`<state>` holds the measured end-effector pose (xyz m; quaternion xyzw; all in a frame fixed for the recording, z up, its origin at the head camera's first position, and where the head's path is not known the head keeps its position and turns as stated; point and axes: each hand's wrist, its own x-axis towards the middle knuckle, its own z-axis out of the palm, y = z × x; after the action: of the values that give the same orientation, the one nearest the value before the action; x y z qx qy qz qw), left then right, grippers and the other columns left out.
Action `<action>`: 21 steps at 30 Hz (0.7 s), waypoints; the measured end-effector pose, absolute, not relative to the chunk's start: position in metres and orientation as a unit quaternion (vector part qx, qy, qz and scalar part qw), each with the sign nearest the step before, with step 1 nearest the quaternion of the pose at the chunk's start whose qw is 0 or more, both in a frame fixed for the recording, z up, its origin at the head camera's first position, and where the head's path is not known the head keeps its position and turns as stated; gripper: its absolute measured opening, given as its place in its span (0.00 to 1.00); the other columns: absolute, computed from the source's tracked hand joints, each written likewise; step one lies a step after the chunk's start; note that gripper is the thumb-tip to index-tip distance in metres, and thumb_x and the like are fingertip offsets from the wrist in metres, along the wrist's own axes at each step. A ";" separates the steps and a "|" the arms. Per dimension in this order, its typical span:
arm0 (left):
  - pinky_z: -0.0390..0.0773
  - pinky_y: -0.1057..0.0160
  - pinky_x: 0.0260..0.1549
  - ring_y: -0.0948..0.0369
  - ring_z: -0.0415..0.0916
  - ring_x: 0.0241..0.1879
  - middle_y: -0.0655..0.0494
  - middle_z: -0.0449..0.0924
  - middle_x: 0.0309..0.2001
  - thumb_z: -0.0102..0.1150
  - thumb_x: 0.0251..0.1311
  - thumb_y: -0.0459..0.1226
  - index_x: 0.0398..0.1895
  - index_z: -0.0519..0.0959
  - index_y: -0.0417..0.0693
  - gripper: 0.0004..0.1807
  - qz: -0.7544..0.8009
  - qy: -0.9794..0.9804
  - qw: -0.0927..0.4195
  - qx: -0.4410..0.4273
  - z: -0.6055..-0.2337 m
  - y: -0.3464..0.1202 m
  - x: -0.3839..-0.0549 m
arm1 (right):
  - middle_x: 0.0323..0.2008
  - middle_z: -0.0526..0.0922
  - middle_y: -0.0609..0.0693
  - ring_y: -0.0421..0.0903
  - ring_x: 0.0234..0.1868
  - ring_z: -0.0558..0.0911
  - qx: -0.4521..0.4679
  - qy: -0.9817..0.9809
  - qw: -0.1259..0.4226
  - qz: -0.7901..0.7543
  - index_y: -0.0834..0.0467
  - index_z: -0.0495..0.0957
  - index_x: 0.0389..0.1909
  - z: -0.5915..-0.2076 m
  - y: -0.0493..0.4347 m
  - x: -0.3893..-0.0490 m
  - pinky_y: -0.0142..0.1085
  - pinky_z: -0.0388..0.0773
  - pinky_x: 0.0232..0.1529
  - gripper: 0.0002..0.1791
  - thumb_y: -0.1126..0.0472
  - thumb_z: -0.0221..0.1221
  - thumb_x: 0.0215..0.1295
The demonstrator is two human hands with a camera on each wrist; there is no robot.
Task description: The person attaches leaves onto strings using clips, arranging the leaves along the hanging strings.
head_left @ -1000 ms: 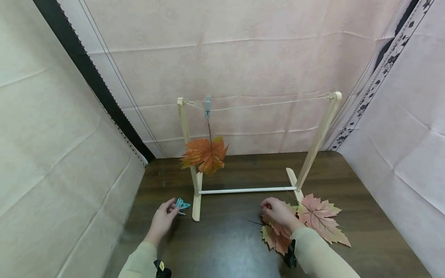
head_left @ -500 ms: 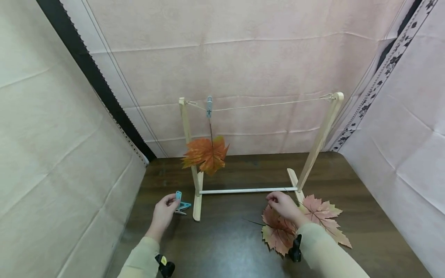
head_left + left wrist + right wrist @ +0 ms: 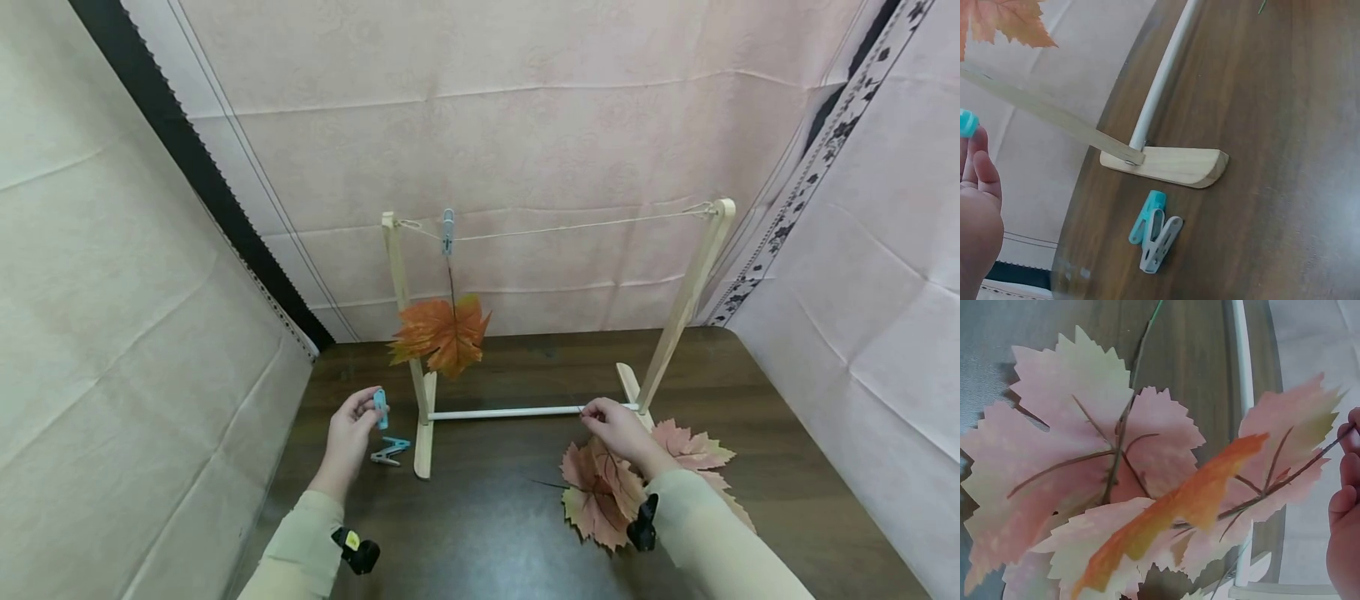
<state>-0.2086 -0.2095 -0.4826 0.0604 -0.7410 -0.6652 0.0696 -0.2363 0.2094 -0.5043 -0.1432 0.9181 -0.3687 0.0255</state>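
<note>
My left hand (image 3: 351, 435) pinches a light blue clothespin (image 3: 381, 409), held above the table left of the wooden rack. Below it lie a blue clothespin (image 3: 1148, 215) and a grey clothespin (image 3: 1161, 245), touching each other. With thumb and fingers, my right hand (image 3: 618, 432) pinches the thin dark stem of an artificial maple leaf (image 3: 1272, 469), which shows pinkish with an orange folded edge. Another pink-green leaf (image 3: 1066, 419) lies under it on the table, and a further pink leaf (image 3: 693, 446) is partly hidden behind my right forearm.
The wooden rack (image 3: 682, 308) carries a string (image 3: 570, 227) between its posts and a white bar (image 3: 517, 412) low down. An orange leaf (image 3: 448, 333) hangs by its stem from a blue clothespin (image 3: 447, 232) near the left post. Fabric walls enclose the brown table (image 3: 480, 517).
My left hand has lifted one blue clothespin up from the others, leaving two on the table. My right hand has risen slightly, raising a leaf by its stem.
</note>
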 end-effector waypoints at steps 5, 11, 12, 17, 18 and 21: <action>0.71 0.63 0.35 0.60 0.71 0.38 0.46 0.72 0.40 0.52 0.57 0.38 0.50 0.69 0.41 0.18 -0.673 -0.735 0.075 0.038 -0.477 -0.206 -0.209 | 0.30 0.75 0.46 0.42 0.29 0.71 -0.148 0.920 0.021 -0.362 0.59 0.74 0.36 -0.499 0.211 -0.236 0.37 0.69 0.31 0.08 0.60 0.53 0.59; 0.71 0.63 0.38 0.60 0.70 0.37 0.41 0.72 0.42 0.51 0.58 0.40 0.49 0.68 0.41 0.18 -0.683 -0.726 0.062 0.045 -0.459 -0.193 -0.203 | 0.30 0.75 0.46 0.42 0.29 0.71 -0.144 0.921 0.024 -0.360 0.58 0.74 0.36 -0.498 0.211 -0.236 0.36 0.69 0.30 0.07 0.59 0.53 0.60; 0.71 0.65 0.37 0.60 0.70 0.37 0.40 0.72 0.42 0.50 0.58 0.40 0.49 0.68 0.40 0.18 -0.680 -0.729 0.063 0.044 -0.457 -0.192 -0.203 | 0.30 0.75 0.46 0.42 0.29 0.71 -0.143 0.921 0.024 -0.361 0.57 0.74 0.36 -0.498 0.211 -0.236 0.36 0.69 0.30 0.07 0.59 0.52 0.60; 0.70 0.64 0.37 0.61 0.70 0.36 0.40 0.73 0.41 0.51 0.58 0.38 0.47 0.70 0.39 0.16 -0.674 -0.733 0.078 0.044 -0.453 -0.192 -0.205 | 0.29 0.75 0.46 0.42 0.27 0.71 -0.136 0.920 0.024 -0.367 0.56 0.74 0.35 -0.496 0.211 -0.236 0.35 0.69 0.29 0.07 0.57 0.53 0.60; 0.70 0.63 0.37 0.61 0.70 0.35 0.41 0.74 0.41 0.51 0.58 0.38 0.47 0.70 0.39 0.16 -0.670 -0.736 0.082 0.046 -0.451 -0.193 -0.206 | 0.29 0.75 0.46 0.41 0.27 0.71 -0.138 0.920 0.023 -0.367 0.56 0.74 0.35 -0.495 0.211 -0.237 0.35 0.69 0.29 0.07 0.57 0.53 0.60; 0.69 0.62 0.37 0.61 0.69 0.35 0.46 0.74 0.39 0.53 0.56 0.39 0.45 0.71 0.38 0.16 -0.663 -0.742 0.090 0.052 -0.445 -0.194 -0.207 | 0.28 0.75 0.45 0.42 0.27 0.71 -0.138 0.917 0.024 -0.373 0.56 0.75 0.35 -0.493 0.210 -0.237 0.35 0.69 0.28 0.07 0.57 0.52 0.60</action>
<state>-0.2066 -0.1943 -0.4454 0.0516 -0.7417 -0.6627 0.0897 -0.2370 0.2103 -0.4927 -0.1384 0.9170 -0.3733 0.0239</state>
